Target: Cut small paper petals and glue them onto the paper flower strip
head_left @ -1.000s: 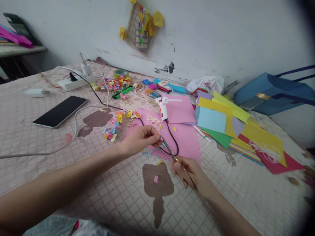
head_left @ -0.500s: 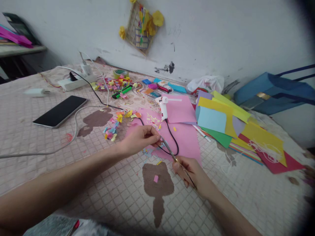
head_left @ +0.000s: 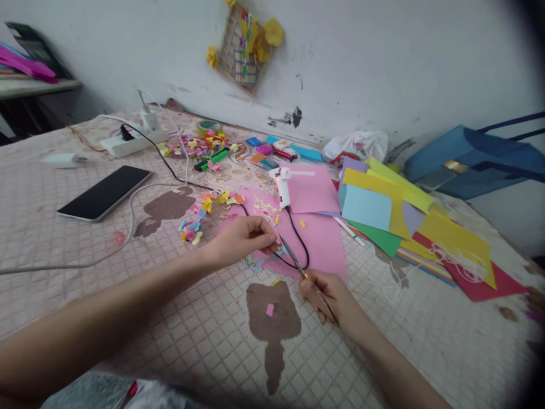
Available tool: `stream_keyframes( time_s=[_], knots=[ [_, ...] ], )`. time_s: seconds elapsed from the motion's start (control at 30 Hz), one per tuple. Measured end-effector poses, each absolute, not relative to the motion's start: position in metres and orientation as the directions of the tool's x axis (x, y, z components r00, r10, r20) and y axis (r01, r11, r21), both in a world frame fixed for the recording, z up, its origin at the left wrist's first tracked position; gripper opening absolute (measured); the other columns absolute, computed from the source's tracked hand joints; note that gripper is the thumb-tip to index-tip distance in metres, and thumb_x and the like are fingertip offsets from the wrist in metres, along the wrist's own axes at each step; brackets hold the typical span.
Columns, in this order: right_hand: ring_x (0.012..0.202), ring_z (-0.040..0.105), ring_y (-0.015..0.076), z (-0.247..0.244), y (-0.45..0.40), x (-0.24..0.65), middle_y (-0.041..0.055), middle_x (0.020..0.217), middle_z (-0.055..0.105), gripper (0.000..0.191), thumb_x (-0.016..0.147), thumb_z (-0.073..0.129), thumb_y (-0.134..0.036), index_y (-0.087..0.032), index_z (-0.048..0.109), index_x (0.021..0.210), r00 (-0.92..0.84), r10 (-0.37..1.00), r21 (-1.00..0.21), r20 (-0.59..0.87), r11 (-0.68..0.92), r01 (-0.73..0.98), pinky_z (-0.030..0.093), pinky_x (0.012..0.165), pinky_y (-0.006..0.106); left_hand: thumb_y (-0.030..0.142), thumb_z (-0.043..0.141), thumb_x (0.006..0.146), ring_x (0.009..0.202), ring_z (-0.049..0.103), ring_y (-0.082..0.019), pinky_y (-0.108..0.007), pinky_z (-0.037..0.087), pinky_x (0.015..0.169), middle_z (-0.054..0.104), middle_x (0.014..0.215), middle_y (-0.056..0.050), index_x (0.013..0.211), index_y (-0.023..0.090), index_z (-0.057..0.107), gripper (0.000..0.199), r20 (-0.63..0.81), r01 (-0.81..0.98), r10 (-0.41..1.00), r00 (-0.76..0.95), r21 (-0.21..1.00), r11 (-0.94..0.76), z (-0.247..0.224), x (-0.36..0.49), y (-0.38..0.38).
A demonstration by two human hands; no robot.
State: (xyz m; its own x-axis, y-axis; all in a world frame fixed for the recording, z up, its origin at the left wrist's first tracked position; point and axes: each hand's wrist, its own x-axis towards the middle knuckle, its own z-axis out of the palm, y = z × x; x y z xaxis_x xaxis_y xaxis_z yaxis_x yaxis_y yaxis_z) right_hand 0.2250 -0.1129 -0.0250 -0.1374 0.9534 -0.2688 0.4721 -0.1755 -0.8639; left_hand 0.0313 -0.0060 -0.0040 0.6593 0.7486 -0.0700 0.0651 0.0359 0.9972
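Note:
My right hand (head_left: 330,292) is closed around the handles of a pair of scissors (head_left: 293,254), whose blades point up and left. My left hand (head_left: 255,238) is closed in a pinch right beside the scissor tips; whatever lies between its fingertips is too small to make out against the pink behind. Under both hands lies a pink paper sheet (head_left: 327,244) strewn with tiny paper clippings. A white glue gun (head_left: 282,187) rests on it, its black cord looping close to the blades. One small pink paper piece (head_left: 269,310) lies in front of my hands.
Coloured papers (head_left: 370,207) are piled at the right, near a blue bag (head_left: 472,162). To the left are a phone (head_left: 104,193), a power strip (head_left: 131,142) and trailing cables. Paper flowers (head_left: 198,221), a green cutter (head_left: 212,159) and a tape roll (head_left: 209,127) lie farther back.
The scissor blades have shifted slightly at the left fingertips, and the tips look a little more apart. Both hands stay almost in place.

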Motion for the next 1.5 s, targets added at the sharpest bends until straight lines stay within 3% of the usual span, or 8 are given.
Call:
stream_keyframes(
  time_s=[0.13,0.27,0.37,0.53,0.9,1.33,1.5],
  knots=[
    [0.034,0.031,0.0058,-0.028,-0.111,0.227,-0.0073,0.043,0.034,0.046,0.08,0.041,-0.06,-0.018,0.044,0.062,-0.092,0.947,-0.889,-0.307,-0.251,0.383,0.022,0.034,0.018,0.022,0.053,0.078,0.063,0.059,-0.01,-0.023,0.048,0.061,0.063,0.07,-0.002,0.076,0.012,0.055,0.01,-0.029,0.243,0.709,0.705,0.949,-0.203,0.004,0.016,0.009],
    [0.033,0.032,0.0052,-0.03,-0.11,0.229,-0.0075,0.042,0.034,0.048,0.079,0.042,-0.062,-0.017,0.047,0.063,-0.08,0.946,-0.9,-0.313,-0.269,0.344,0.024,0.033,0.017,0.02,0.053,0.075,0.063,0.054,-0.01,-0.022,0.041,0.059,0.061,0.07,-0.001,0.074,0.013,0.059,0.009,-0.001,0.542,0.736,0.677,0.677,-0.498,0.008,-0.002,0.025],
    [0.033,0.032,0.0045,-0.028,-0.109,0.228,-0.0072,0.044,0.035,0.049,0.077,0.043,-0.063,-0.017,0.047,0.063,-0.078,0.945,-0.903,-0.318,-0.277,0.327,0.024,0.032,0.017,0.019,0.05,0.074,0.063,0.053,-0.012,-0.023,0.038,0.058,0.061,0.071,-0.002,0.073,0.014,0.059,0.011,-0.011,0.654,0.752,0.659,0.504,-0.565,0.006,-0.009,0.03],
    [0.032,0.032,0.0045,-0.024,-0.109,0.225,-0.0075,0.044,0.034,0.051,0.074,0.045,-0.066,-0.017,0.046,0.061,-0.062,0.943,-0.9,-0.326,-0.29,0.325,0.024,0.032,0.017,0.019,0.046,0.075,0.069,0.055,-0.014,-0.024,0.038,0.061,0.062,0.075,-0.003,0.072,0.016,0.059,0.013,-0.027,0.717,0.766,0.642,0.374,-0.588,-0.002,-0.014,0.034],
    [0.032,0.033,0.0051,-0.029,-0.109,0.228,-0.0071,0.045,0.036,0.047,0.077,0.044,-0.061,-0.016,0.049,0.063,-0.075,0.947,-0.908,-0.314,-0.276,0.315,0.025,0.032,0.017,0.021,0.043,0.076,0.076,0.057,-0.017,-0.027,0.039,0.068,0.063,0.079,-0.006,0.073,0.016,0.06,0.017,-0.031,0.783,0.814,0.58,0.296,-0.547,-0.002,-0.016,0.036],
    [0.032,0.033,0.0056,-0.027,-0.109,0.228,-0.0069,0.042,0.036,0.046,0.079,0.044,-0.06,-0.017,0.049,0.064,-0.071,0.947,-0.902,-0.313,-0.273,0.334,0.023,0.033,0.018,0.022,0.045,0.078,0.077,0.056,-0.019,-0.026,0.037,0.064,0.063,0.082,-0.007,0.076,0.017,0.061,0.017,0.006,0.784,0.827,0.562,0.316,-0.534,-0.002,-0.017,0.035],
    [0.032,0.034,0.005,-0.026,-0.109,0.227,-0.0069,0.045,0.036,0.046,0.075,0.048,-0.061,-0.016,0.05,0.063,-0.056,0.947,-0.904,-0.317,-0.284,0.318,0.025,0.032,0.018,0.024,0.044,0.081,0.08,0.056,-0.021,-0.028,0.037,0.061,0.061,0.091,-0.009,0.095,0.016,0.057,0.021,0.043,0.86,0.887,0.461,0.228,-0.458,0.004,-0.011,0.029]
  ],
)
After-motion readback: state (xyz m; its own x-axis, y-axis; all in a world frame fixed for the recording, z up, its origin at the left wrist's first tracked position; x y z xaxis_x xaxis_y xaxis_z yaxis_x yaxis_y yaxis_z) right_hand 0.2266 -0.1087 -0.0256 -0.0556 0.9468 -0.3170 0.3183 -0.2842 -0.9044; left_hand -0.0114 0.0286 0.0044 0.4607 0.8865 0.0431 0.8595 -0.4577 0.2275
